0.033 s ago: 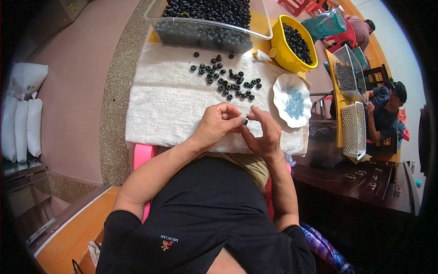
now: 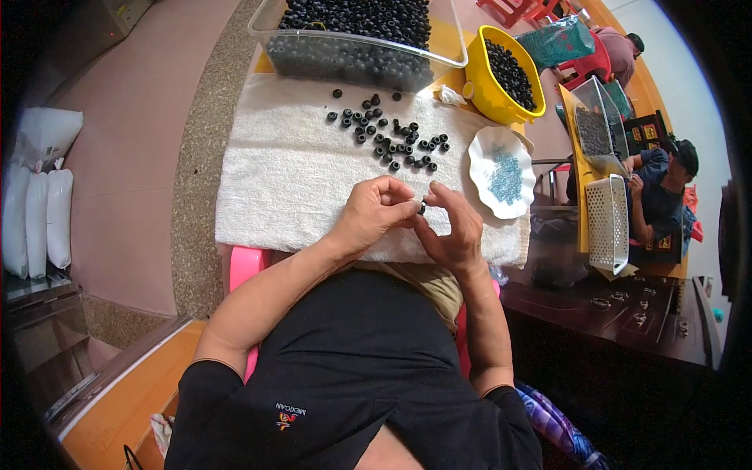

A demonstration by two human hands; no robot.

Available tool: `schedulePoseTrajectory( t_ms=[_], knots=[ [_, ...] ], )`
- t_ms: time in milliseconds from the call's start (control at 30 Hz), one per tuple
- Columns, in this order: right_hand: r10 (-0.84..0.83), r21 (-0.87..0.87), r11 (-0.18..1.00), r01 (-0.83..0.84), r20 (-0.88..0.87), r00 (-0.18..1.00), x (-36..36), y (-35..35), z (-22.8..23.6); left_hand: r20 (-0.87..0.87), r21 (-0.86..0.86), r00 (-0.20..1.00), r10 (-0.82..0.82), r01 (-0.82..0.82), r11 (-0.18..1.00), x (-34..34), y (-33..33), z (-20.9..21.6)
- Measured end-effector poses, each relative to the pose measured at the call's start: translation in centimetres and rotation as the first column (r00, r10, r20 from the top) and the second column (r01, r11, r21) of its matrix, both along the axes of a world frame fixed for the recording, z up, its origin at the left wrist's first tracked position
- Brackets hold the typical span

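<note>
Your right hand (image 2: 457,229) clamps a black bead (image 2: 423,207) between its fingers, at three o'clock from your left hand (image 2: 368,210), whose fingers' closure cannot be told.

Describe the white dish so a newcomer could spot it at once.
Find the big white towel. At its right edge, below the yellow tub in this view, sits the wavy-rimmed white dish. Unlike that tub of black beads, it holds tiny blue pieces.
</note>
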State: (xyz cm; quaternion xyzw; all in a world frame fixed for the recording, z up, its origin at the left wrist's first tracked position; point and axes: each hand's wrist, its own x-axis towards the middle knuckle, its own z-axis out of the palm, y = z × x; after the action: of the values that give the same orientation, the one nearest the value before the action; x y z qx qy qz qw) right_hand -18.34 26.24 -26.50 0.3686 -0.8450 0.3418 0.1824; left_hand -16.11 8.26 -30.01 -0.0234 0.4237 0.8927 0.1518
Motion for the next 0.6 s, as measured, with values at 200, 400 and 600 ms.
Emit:
schedulePoseTrajectory(
  t_ms=[200, 400, 600],
  knots=[
    [0.007, 0.061, 0.998, -0.009, 0.036, 0.999, 0.1, 0.0, 0.2, -0.021, -0.022, 1.000, 0.012, -0.013, 1.000, 0.1, 0.0, -0.2],
    [0.058, 0.080, 0.995, -0.062, 0.052, 0.997, 0.1, -0.2, 0.4, -0.029, -0.034, 1.000, 0.009, -0.010, 0.999, 0.1, 0.1, -0.2],
    [0.006, -0.079, 0.997, -0.006, 0.007, 1.000, 0.0, -0.3, -0.7, -0.035, -0.024, 0.999, 0.014, -0.015, 1.000, -0.1, -0.1, -0.7]
  ],
)
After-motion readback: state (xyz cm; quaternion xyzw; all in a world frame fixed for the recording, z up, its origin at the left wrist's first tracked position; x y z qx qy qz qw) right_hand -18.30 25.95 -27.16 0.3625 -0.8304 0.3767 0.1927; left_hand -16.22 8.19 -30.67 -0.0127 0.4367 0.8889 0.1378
